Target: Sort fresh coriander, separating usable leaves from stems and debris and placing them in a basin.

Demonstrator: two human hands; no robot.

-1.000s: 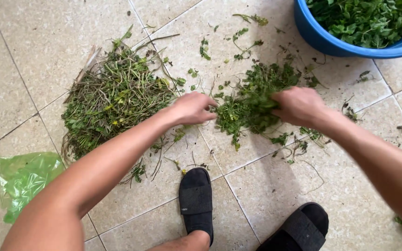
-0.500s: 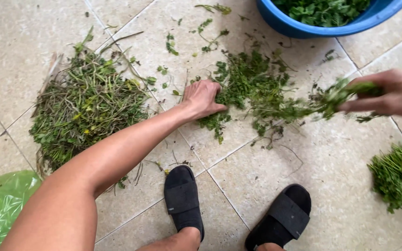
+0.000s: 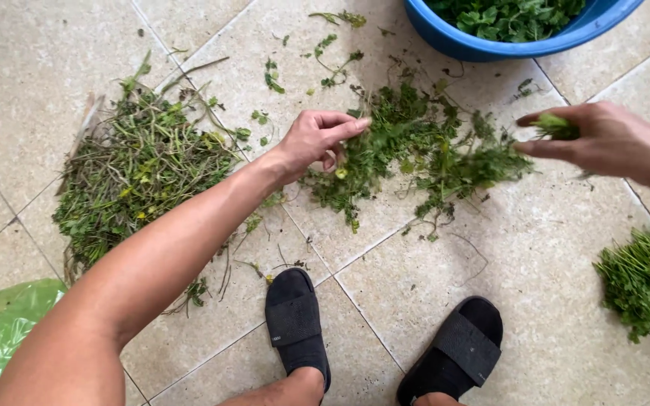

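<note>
Loose green leafy herbs (image 3: 423,154) lie scattered on the tiled floor in front of me. My left hand (image 3: 316,141) rests on the left edge of this heap, fingers stretched and touching the leaves. My right hand (image 3: 603,139) hovers to the right of the heap, pinching a small sprig of herbs (image 3: 554,124) between thumb and fingers. A pile of stalks and trimmings (image 3: 141,173) lies to the left of my left forearm.
A blue plastic basin (image 3: 505,45) with picked greens stands at the top right. A bunch of herbs (image 3: 645,278) lies at the right edge. A green plastic bag (image 3: 1,327) is at the bottom left. My feet wear black sandals (image 3: 295,319).
My right hand lifted off the heap with a sprig and moved right, then came back a little. My left hand stayed on the heap. The camera view shifted right, showing the bunch at the right.
</note>
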